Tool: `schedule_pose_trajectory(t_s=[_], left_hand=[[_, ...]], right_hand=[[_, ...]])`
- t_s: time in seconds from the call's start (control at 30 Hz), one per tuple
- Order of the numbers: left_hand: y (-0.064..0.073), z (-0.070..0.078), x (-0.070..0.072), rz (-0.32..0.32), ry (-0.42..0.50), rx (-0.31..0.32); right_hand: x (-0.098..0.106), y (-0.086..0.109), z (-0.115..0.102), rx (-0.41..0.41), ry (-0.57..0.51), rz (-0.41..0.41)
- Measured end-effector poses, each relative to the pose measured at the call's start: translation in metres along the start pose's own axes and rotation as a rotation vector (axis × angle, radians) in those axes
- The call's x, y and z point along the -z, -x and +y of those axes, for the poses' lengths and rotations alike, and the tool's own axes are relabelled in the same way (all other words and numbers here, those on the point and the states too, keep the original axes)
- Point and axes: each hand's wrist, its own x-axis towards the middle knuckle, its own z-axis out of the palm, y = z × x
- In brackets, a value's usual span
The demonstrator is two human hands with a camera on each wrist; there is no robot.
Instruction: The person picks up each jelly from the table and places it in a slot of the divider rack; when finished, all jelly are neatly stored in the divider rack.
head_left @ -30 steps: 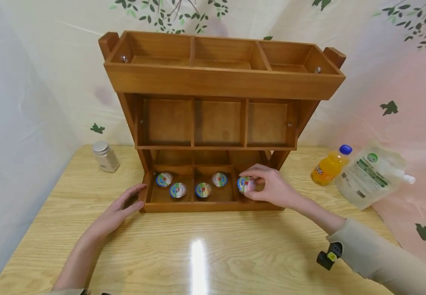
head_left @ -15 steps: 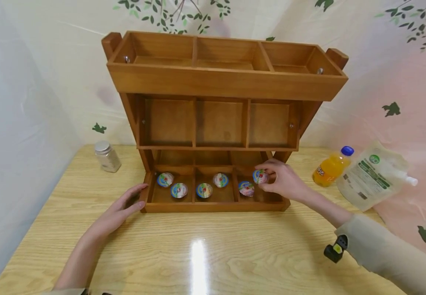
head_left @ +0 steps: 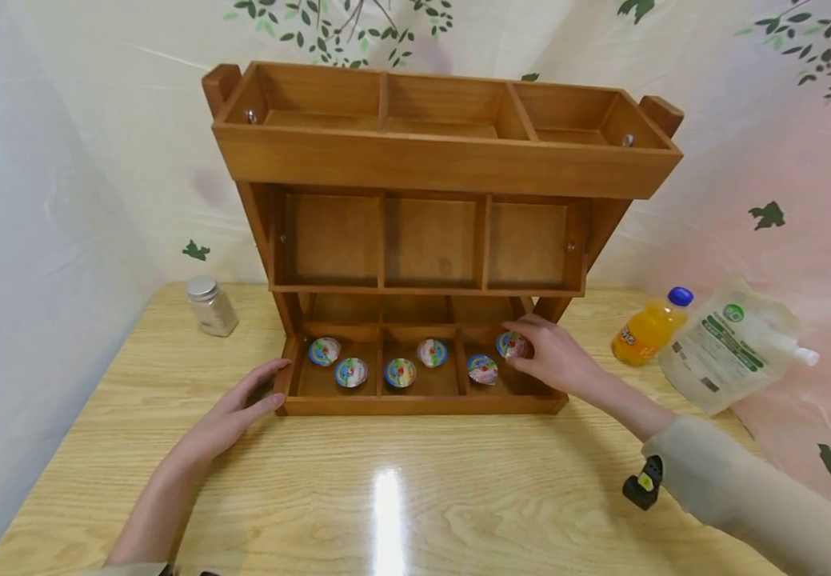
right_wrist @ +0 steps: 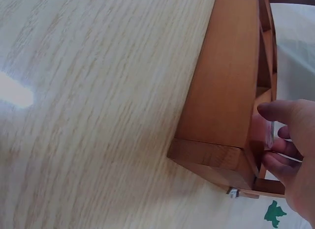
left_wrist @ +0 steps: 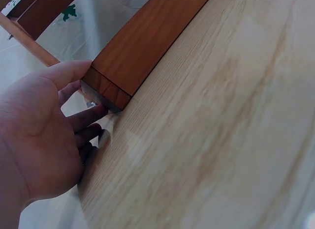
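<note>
Small foil-lidded jelly cups lie in the bottom tier of a brown wooden rack [head_left: 415, 406]. My right hand [head_left: 555, 356] holds one jelly cup [head_left: 512, 345] at its edge, low in the right compartment. Just left of it sits another jelly cup [head_left: 483, 370]. The middle compartment has a cup with a yellowish lid [head_left: 400, 373] and a second cup [head_left: 432, 353]; the left one has two more, one a whitish cup [head_left: 351, 373]. My left hand [left_wrist: 44, 126] rests its fingertips at the rack's lower left corner, thumb on the wood, the other fingers beside it.
On the table left of the rack stands a clear jar [head_left: 212, 306] with a silver lid. At the right are an orange drink bottle [head_left: 649, 328] with a blue cap and a translucent spouted pouch [head_left: 732, 344]. The rack's upper tray [head_left: 444, 164] overhangs the lower tiers.
My right hand has moved right and back within the right compartment. One cup now lies beside it, and another is at its fingertips. The left hand has stayed at the rack's corner.
</note>
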Motion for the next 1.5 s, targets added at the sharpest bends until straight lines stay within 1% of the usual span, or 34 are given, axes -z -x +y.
schedule_pose_trajectory(t_s=[0.17, 0.33, 0.53, 0.67, 0.83, 0.9, 1.0, 1.1, 1.23, 1.3, 1.5], left_hand=[[0.001, -0.001, -0.001, 0.009, 0.011, -0.007], [0.0, -0.002, -0.002, 0.011, 0.025, -0.015], [0.0, -0.001, -0.002, 0.001, 0.015, 0.017], [-0.001, 0.0, -0.003, -0.001, 0.008, 0.01], [-0.003, 0.0, -0.003, 0.0, 0.001, 0.025], [-0.005, -0.001, -0.004, -0.002, 0.007, 0.021], [-0.006, -0.003, -0.004, -0.006, 0.016, -0.005], [-0.008, -0.005, -0.004, 0.002, 0.029, -0.019], [-0.009, -0.007, -0.006, -0.002, 0.027, -0.019], [-0.01, -0.007, -0.007, -0.009, 0.021, -0.006], [-0.01, -0.01, -0.004, -0.014, 0.006, 0.03]], right_hand=[[-0.007, 0.001, 0.004, 0.003, 0.03, -0.002], [-0.013, 0.003, 0.006, 0.019, 0.037, 0.02], [-0.016, 0.004, 0.008, 0.038, 0.053, 0.036], [-0.016, 0.005, 0.009, 0.054, 0.063, 0.044], [-0.015, 0.004, 0.01, 0.077, 0.076, 0.057], [-0.015, 0.005, 0.011, 0.072, 0.083, 0.055], [-0.015, 0.007, 0.011, 0.057, 0.082, 0.044], [-0.014, 0.008, 0.012, 0.056, 0.066, 0.041], [-0.013, 0.014, 0.013, 0.076, 0.034, 0.088], [-0.014, 0.02, 0.015, 0.079, 0.014, 0.122], [-0.012, 0.037, 0.02, 0.045, -0.019, 0.201]])
